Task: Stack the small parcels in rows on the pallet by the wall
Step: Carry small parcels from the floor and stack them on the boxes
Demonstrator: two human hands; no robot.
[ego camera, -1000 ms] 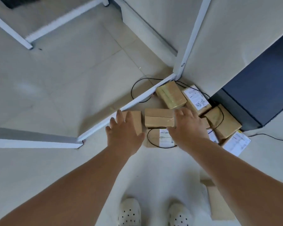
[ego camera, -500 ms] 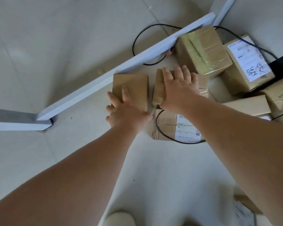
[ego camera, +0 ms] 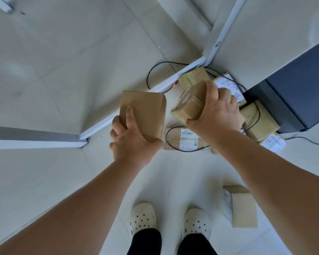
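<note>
Left hand has a flat plain brown parcel by its near end. The thumb hooks round the near right corner, one finger lies flat on top, and the rest curl round the left edge. It's up off the floor.

Right hand is clamped over a smaller taped parcel, fingers curled over its far side. That one's tilted. The two held parcels hang side by side with a small gap between them.

The rest of the pile is on the floor under and beyond the hands:
- A barcode-label parcel lies flat just near of the right hand, with a black cable looped across it.
- Farther off, a yellowish-taped parcel sits tight in the corner of a white frame bar.
- A white-label parcel is to the right of that, partly hidden by the right hand.
- Another brown parcel sits right against a dark blue cabinet.
- One lone parcel is on the floor near right, just beside the right white clog.
</note>
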